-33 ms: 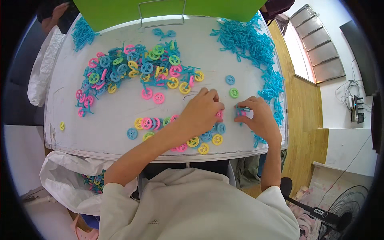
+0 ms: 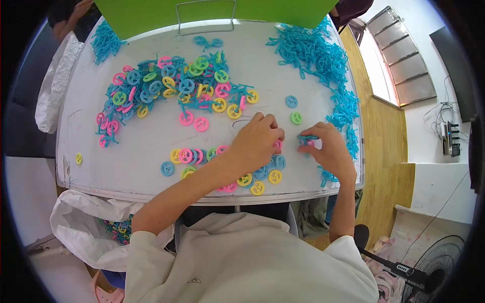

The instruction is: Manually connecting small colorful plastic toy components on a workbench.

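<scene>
The right hand [image 2: 329,146] has its thumb and fingers pinched on a small teal piece [image 2: 306,137], just above the right part of the surface [image 2: 141,164]; a light pinch near its ends would best steady it without bending the thin plastic. The left hand [image 2: 255,141] curls its fingers down beside a pink wheel [image 2: 278,146]; whether they grip it cannot be told. Any fitting of the two calls for squaring them up before pressing, judging by their shapes. Just beyond, a green wheel [image 2: 296,118] and a blue wheel [image 2: 291,101] lie flat, best left undisturbed. Farther out, the wheeled heap [image 2: 166,83] and the blue heap [image 2: 310,48] are worth keeping apart.
</scene>
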A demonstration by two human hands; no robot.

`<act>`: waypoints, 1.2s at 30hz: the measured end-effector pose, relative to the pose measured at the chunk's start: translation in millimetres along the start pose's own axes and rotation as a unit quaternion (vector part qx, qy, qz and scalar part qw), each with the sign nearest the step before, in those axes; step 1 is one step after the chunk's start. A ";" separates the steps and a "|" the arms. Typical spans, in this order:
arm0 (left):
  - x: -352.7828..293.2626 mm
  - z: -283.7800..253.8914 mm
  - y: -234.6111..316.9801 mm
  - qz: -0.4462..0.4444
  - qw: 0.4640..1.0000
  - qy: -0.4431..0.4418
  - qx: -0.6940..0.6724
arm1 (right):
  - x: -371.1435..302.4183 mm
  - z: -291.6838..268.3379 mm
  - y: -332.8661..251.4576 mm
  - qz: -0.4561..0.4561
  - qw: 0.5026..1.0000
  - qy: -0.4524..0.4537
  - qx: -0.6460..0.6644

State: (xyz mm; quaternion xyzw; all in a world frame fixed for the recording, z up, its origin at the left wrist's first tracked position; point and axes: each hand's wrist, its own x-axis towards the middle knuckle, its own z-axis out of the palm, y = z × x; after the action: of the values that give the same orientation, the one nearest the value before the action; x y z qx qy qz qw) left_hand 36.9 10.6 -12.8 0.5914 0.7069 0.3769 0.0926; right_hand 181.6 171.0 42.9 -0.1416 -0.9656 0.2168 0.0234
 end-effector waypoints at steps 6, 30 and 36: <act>16.6 -20.8 3.7 -0.179 0.957 -0.023 -0.229 | 23.4 -20.2 2.8 0.117 0.954 0.012 0.275; 17.9 -49.3 -21.1 -0.267 0.884 0.128 -0.360 | 82.5 22.0 -27.5 -0.061 0.923 0.024 0.378; 12.7 -34.6 -19.7 -0.187 0.937 0.203 -0.214 | 82.3 24.6 -33.7 -0.012 0.905 0.004 0.425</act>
State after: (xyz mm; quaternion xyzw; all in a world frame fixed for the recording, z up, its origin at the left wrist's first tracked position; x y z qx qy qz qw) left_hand -1.7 7.1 2.7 0.3256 0.7111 0.6072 0.1399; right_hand 91.3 155.0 33.7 -0.1079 -0.7833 0.6059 0.0879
